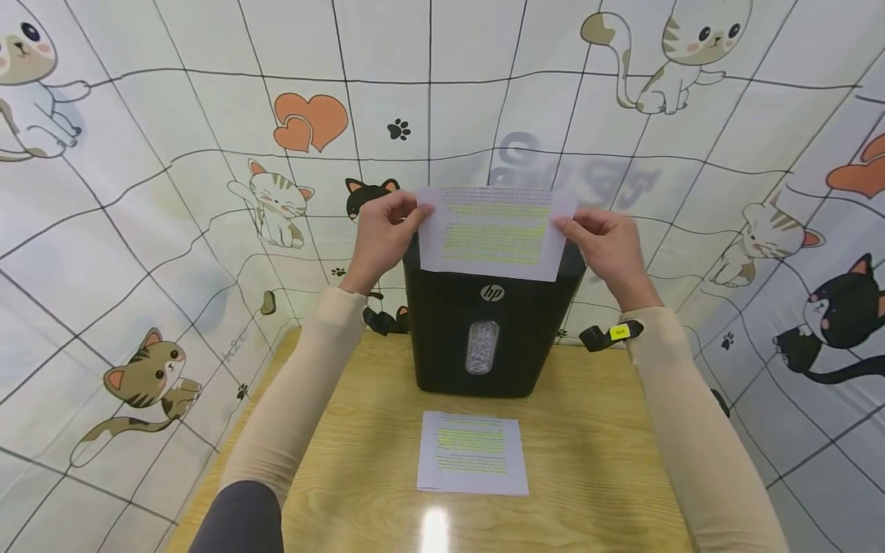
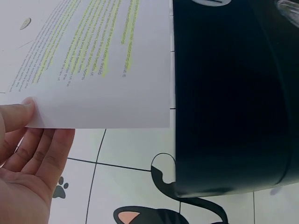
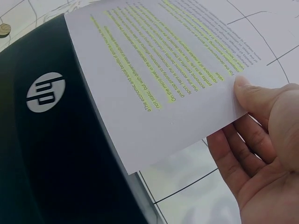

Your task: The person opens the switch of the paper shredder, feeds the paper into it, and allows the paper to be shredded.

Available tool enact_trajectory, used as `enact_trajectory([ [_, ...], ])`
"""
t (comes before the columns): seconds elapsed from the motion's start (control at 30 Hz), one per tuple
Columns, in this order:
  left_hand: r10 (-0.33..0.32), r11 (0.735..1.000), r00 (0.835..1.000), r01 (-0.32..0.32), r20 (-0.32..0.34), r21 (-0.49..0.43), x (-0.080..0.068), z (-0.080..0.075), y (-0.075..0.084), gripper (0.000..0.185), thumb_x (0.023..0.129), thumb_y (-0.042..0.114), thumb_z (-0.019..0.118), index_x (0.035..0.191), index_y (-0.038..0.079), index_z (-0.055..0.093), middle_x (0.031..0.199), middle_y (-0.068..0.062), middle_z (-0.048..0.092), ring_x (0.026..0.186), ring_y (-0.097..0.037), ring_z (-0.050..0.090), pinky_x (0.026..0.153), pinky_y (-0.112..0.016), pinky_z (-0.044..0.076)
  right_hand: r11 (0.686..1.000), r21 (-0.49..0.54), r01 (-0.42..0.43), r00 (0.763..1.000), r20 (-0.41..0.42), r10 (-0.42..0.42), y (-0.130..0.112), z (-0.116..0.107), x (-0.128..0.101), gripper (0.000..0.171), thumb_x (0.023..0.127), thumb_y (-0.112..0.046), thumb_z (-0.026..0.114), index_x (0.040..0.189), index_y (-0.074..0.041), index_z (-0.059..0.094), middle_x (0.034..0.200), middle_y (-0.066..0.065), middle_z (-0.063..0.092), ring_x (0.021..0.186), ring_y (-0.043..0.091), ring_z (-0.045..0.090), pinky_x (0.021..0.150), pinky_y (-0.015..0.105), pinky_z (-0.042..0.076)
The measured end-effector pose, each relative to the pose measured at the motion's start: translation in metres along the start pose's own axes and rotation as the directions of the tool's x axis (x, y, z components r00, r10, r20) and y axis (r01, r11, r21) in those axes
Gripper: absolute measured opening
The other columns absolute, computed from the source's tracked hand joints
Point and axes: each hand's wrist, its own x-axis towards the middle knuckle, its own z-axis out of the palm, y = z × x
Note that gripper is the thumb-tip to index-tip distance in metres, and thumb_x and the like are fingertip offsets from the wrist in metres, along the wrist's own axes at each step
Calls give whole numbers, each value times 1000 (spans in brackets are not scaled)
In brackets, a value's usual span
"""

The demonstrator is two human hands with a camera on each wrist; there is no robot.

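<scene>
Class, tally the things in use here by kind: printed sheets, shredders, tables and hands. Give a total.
Printed sheets: 2, one held, one lying on the table
Shredder: 1
Table: 1
Hands: 2, left hand, right hand
Total: 6

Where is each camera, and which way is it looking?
Head: on the person's head, looking down at the shredder, table, both forearms and hands.
Left wrist: on the left wrist, looking past the left hand at the sheet of paper.
Right wrist: on the right wrist, showing the right hand.
All show sheet and shredder.
</scene>
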Motion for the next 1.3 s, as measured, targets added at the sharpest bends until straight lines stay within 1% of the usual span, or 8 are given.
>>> enact_trajectory([
  [0.1, 4, 1000, 1000, -4, 0, 4, 9, 1, 3, 17, 98, 22, 72, 104, 6, 76, 103, -9, 78, 88, -17, 74, 79, -27, 56, 1000, 2, 3, 1000, -14, -3, -4, -3, 5, 39, 89, -43, 79, 112, -11, 79, 87, -23, 73, 90, 8, 62, 79, 22, 48],
  [0.27, 10, 1000, 1000, -10, 20, 12, 21, 1, 5, 16, 98, 22, 72, 105, 8, 76, 102, -8, 79, 86, -15, 75, 76, -25, 55, 1000, 4, -7, 1000, -8, 7, -6, -5, 13, 38, 90, -44, 77, 112, -12, 78, 93, -18, 75, 94, 9, 65, 88, 24, 49],
  [0.43, -29, 999, 998, 27, 52, 32, 30, 4, 6, 17, 98, 23, 72, 107, 10, 76, 105, -7, 78, 90, -13, 74, 82, -27, 57, 999, 30, -33, 999, -11, 33, -2, -3, 21, 40, 91, -42, 76, 116, -11, 77, 101, -11, 75, 97, 11, 65, 95, 29, 51],
  [0.57, -55, 998, 997, 53, 54, 34, 35, 6, 4, 16, 98, 23, 72, 107, 10, 76, 105, -7, 78, 91, -13, 74, 82, -28, 58, 999, 39, -27, 999, -27, 29, 3, 0, 29, 40, 91, -41, 75, 115, -8, 76, 98, -12, 74, 94, 10, 64, 92, 27, 51],
  [0.77, -73, 997, 995, 71, 69, 22, 39, 12, -4, 16, 98, 21, 71, 105, 8, 75, 104, -9, 78, 93, -15, 75, 83, -30, 58, 999, 24, -22, 998, -50, 23, 13, 4, 38, 39, 91, -41, 75, 110, -7, 76, 94, -12, 73, 91, 12, 61, 89, 31, 51],
  [0.93, -92, 995, 993, 89, 77, 43, 41, 15, -12, 15, 98, 22, 71, 103, 9, 75, 106, -8, 78, 96, -16, 75, 85, -29, 56, 1000, -8, -24, 998, -50, 23, 21, 7, 42, 43, 91, -46, 74, 109, -7, 75, 95, -9, 71, 92, 13, 58, 87, 29, 46],
  [1.07, -105, 993, 991, 100, 86, 68, 42, 16, -17, 15, 99, 23, 71, 103, 9, 75, 106, -8, 79, 101, -17, 75, 85, -28, 51, 999, -11, -47, 998, -41, 46, 26, 8, 43, 44, 91, -47, 74, 112, -9, 75, 99, -7, 72, 95, 13, 58, 87, 27, 44],
  [1.3, -92, 994, 992, 86, 92, 65, 43, 18, -20, 14, 98, 22, 71, 99, 8, 74, 106, -9, 79, 103, -19, 75, 83, -27, 50, 996, -18, -83, 997, -11, 82, 27, 9, 42, 47, 90, -49, 73, 118, -11, 75, 113, -1, 72, 102, 13, 59, 96, 32, 46],
])
